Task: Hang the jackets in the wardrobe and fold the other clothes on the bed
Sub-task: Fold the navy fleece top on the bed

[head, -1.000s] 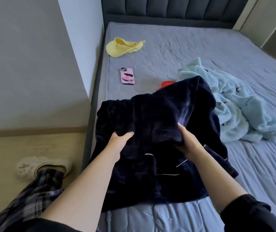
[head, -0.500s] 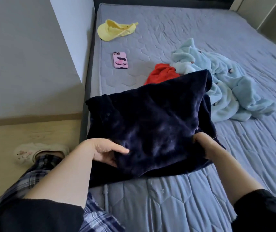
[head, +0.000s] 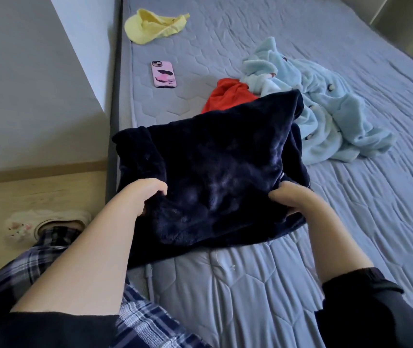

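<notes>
A dark navy fleece garment lies folded into a rough rectangle near the bed's left front corner. My left hand grips its near left edge, fingers curled into the fabric. My right hand grips the near right edge the same way. Behind it lie a crumpled red garment and a light blue fluffy garment. A yellow garment lies far back on the left.
The grey quilted mattress fills most of the view. A pink phone lies on it between the yellow and navy clothes. A grey wall and wooden floor border the bed's left side, with my slippered foot there.
The navy garment has been folded over into a compact rectangle and laid down. Both hands slid from its middle to its near corners and now clutch the fabric. The red garment is uncovered.
</notes>
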A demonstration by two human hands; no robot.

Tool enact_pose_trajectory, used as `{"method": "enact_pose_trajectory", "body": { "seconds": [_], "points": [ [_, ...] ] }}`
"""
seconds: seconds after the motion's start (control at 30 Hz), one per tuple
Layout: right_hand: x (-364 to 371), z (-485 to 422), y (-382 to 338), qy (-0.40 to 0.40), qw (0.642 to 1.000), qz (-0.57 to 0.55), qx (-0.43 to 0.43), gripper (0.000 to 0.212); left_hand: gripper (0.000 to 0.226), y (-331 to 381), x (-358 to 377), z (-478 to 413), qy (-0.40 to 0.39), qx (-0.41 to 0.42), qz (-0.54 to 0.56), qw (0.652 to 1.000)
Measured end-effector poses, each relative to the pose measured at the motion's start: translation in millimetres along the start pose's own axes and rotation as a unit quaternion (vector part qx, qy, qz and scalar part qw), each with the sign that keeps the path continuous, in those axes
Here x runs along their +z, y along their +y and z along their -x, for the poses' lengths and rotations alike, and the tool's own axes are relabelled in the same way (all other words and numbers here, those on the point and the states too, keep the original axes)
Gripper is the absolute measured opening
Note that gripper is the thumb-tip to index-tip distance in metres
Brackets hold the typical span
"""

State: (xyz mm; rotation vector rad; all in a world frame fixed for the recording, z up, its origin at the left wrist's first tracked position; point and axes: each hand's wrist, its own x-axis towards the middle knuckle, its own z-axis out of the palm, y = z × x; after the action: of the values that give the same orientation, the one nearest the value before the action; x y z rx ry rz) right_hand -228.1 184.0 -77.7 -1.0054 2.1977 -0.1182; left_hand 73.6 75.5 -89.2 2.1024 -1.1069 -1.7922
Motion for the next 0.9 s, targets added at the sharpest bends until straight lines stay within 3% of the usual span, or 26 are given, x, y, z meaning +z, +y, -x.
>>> {"method": "enact_pose_trajectory", "body": {
  "seconds": [0.07,0.17,0.23,0.33,0.47,0.57,0.63,0.7,0.73,0.8,0.9],
  "points": [
    [-17,-4,1,0.02,0.988,-0.142,-0.056,0.037,0.008,3,-5,-1,-0.006,0.002,-0.046,0.999],
    [-24,-11,-22,0.106,0.904,-0.388,-0.141,0.04,0.01,2,-5,-3,-0.031,0.015,-0.113,0.993],
    [-22,-17,-42,0.164,0.88,-0.426,-0.13,0.032,0.014,-1,-3,-3,-0.054,0.02,-0.148,0.987],
    [-23,-31,-46,0.27,0.871,-0.405,-0.062,0.019,0.022,-6,-7,-4,-0.089,0.0,-0.147,0.985],
    [-21,-32,-39,0.35,0.871,-0.346,0.015,0.027,0.012,-9,-18,-4,-0.162,-0.028,-0.068,0.984],
    [-6,-19,-54,0.482,0.838,-0.234,-0.105,0.057,0.072,2,-25,-7,-0.143,-0.009,-0.047,0.989],
    [5,-9,-72,0.522,0.81,-0.148,-0.22,0.062,0.095,11,-27,-11,0.002,0.049,-0.087,0.995],
    [21,-3,-95,0.497,0.804,-0.057,-0.322,0.058,0.092,17,-28,-21,0.172,0.118,-0.05,0.977],
    [30,0,-108,0.464,0.809,-0.01,-0.361,0.055,0.088,20,-27,-24,0.219,0.153,-0.03,0.963],
    [52,2,-132,0.369,0.829,0.078,-0.412,0.054,0.086,26,-23,-29,0.25,0.199,-0.021,0.947],
    [84,-8,-157,0.27,0.838,0.186,-0.437,0.057,0.074,32,-18,-36,0.246,0.189,0.03,0.95]
  ]
}}
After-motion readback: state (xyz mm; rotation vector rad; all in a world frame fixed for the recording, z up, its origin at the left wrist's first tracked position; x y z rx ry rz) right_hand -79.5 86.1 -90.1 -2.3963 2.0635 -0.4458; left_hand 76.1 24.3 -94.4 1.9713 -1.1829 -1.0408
